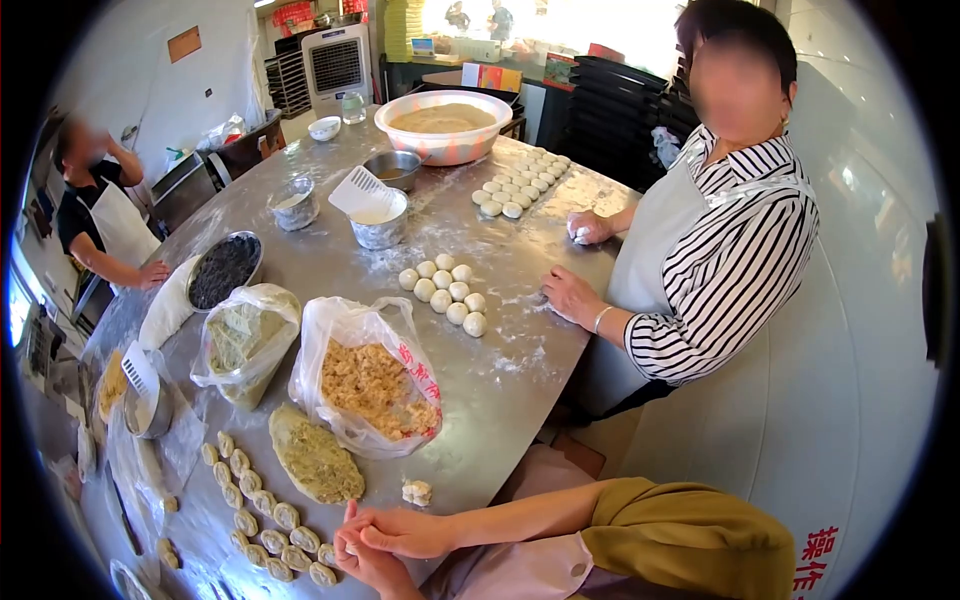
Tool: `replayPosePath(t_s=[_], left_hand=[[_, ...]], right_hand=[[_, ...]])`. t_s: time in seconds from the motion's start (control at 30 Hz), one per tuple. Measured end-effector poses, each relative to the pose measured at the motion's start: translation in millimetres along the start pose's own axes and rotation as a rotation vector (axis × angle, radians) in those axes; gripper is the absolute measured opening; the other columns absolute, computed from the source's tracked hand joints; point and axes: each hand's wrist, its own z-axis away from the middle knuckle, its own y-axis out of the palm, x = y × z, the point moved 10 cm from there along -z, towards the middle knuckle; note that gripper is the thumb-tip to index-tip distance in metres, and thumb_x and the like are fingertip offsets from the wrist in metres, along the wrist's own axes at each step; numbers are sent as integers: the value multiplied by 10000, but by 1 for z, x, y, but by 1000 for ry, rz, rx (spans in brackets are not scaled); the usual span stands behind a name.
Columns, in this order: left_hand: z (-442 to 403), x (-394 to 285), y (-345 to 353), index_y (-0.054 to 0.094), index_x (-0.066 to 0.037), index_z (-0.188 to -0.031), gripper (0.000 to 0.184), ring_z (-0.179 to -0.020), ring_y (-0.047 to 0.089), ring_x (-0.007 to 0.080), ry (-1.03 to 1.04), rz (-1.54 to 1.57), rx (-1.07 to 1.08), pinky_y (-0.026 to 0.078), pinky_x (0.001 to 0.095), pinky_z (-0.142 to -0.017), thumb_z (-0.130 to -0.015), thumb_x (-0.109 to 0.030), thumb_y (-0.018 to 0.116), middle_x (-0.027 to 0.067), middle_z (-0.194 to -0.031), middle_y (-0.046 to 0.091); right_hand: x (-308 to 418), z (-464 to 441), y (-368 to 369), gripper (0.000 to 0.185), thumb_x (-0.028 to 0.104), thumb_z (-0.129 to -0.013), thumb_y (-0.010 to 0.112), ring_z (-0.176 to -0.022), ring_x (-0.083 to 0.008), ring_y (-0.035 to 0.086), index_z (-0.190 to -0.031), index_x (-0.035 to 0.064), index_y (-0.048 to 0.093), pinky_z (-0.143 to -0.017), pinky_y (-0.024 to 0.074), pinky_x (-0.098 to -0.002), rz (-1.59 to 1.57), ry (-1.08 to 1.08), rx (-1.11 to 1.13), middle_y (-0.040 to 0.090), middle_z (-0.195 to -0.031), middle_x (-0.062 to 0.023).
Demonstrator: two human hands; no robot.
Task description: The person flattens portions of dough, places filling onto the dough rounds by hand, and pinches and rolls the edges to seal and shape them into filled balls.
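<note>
Close to the table's near edge, my right hand (412, 532) is laid over my left hand (375, 568), both closed together. Whatever lies between the palms is hidden. Just beyond them sits a small pale lump of dough (417, 492). A large greenish-yellow flecked mass (315, 455) rests next to my fingertips. To the left, several small flattened swirled dough pieces (287, 516) are set in rows. A plastic bag of crumbly orange-brown filling (375, 390) stands open behind the mass.
Across the table, a co-worker in a striped shirt (735, 260) handles dough near white dough balls (442, 284). Another person (105, 215) stands at left. A bag of pale green filling (245, 345), a dark-filled bowl (225, 272), flour tubs (380, 230) and a large basin (445, 150) occupy the table.
</note>
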Motion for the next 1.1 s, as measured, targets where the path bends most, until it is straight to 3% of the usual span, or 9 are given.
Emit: replayPosePath(t_s=[0.03, 0.17, 0.3, 0.5, 0.57, 0.8, 0.9, 1.0, 1.1], left_hand=[[-4, -5, 3, 587, 26, -1004, 456, -1007, 581, 273, 57, -1, 14, 470, 372, -878, -962, -409, 460, 240, -1177, 577], [4, -51, 43, 550, 13, -1068, 515, -993, 586, 274, 98, 280, -197, 477, 374, -868, -952, -477, 443, 211, -1224, 555], [3, 6, 26, 606, 39, -965, 566, -1131, 525, 319, -79, -52, 65, 387, 445, -980, -936, -507, 460, 150, -1035, 633], [9, -18, 59, 500, 26, -1213, 539, -1217, 440, 263, -20, -74, 105, 317, 426, -1020, -974, -448, 407, 141, -1235, 527], [13, -11, 42, 429, 18, -1299, 554, -1237, 414, 247, -42, 13, 28, 307, 416, -1015, -984, -437, 383, 135, -1317, 464], [51, -27, -115, 389, 7, -1331, 479, -1214, 406, 268, -7, -823, -558, 307, 382, -1001, -962, -282, 489, 137, -1350, 420], [64, -23, -149, 355, 44, -1349, 571, -1234, 381, 353, -109, -1298, -679, 295, 445, -1021, -937, -314, 523, 224, -1380, 364], [64, -2, -171, 403, 70, -1314, 603, -1215, 392, 406, -238, -1407, -675, 302, 469, -1022, -918, -363, 539, 270, -1346, 387], [49, 5, -161, 477, 80, -1231, 554, -1137, 453, 393, -277, -1379, -591, 352, 445, -970, -900, -356, 566, 263, -1249, 467]], right_hand=[[6, 1, -5, 501, 545, -964, 336, -734, -67, 481, -1126, 101, 502, -591, 409, -221, 112, -72, -51, 528, -905, 22], [-37, 17, 4, 502, 556, -961, 328, -722, -68, 495, -1071, 106, 521, -567, 414, -226, -485, 542, 163, 539, -885, 22], [-2, 10, -15, 451, 533, -974, 311, -596, -87, 499, -1013, 148, 543, -487, 402, -239, -424, 391, 104, 543, -741, 4], [-46, 35, -48, 280, 341, -967, 448, -629, -75, 501, -1004, 97, 582, -550, 444, -257, -455, 583, 61, 550, -856, -6], [-33, 27, -109, 219, 265, -930, 469, -561, -85, 515, -948, 73, 572, -520, 433, -235, -308, 419, -101, 556, -727, -11], [-74, 94, -364, 535, 521, -971, 340, -628, -119, 575, -1079, 35, 536, -552, 465, -246, -96, 548, -1109, 618, -893, -77], [-67, 92, -398, 582, 514, -970, 349, -764, -154, 620, -1251, 9, 421, -643, 481, -266, -126, 412, -1214, 531, -1197, -143], [-70, 84, -375, 562, 488, -973, 375, -751, -158, 621, -1267, 9, 400, -643, 484, -282, -126, 369, -1217, 521, -1219, -147], [-74, 72, -314, 346, 344, -944, 495, -697, -131, 609, -1116, 44, 519, -575, 477, -258, -21, 411, -1038, 598, -933, -66]])
